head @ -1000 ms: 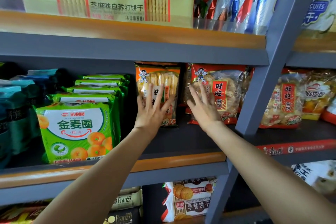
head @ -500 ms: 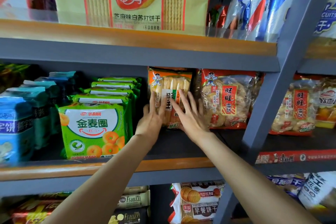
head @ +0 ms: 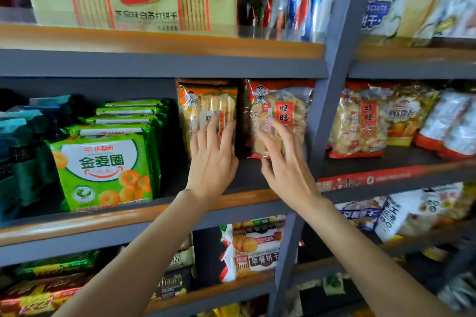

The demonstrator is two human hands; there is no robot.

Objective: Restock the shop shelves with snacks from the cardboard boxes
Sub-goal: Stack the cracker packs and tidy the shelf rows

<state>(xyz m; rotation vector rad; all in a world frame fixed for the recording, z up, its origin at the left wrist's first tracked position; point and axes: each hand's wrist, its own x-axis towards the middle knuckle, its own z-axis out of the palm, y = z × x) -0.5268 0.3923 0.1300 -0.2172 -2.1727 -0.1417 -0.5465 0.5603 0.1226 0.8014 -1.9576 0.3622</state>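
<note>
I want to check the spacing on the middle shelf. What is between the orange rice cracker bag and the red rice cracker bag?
In the head view, only a dark, bare gap separates the orange rice cracker bag from the red rice cracker bag.

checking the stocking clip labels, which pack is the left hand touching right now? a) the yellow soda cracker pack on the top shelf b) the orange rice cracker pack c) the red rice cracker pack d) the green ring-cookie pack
b: the left hand lies with straight fingers against the front of the orange rice cracker pack, while the right hand is at the red rice cracker pack beside it.
</note>
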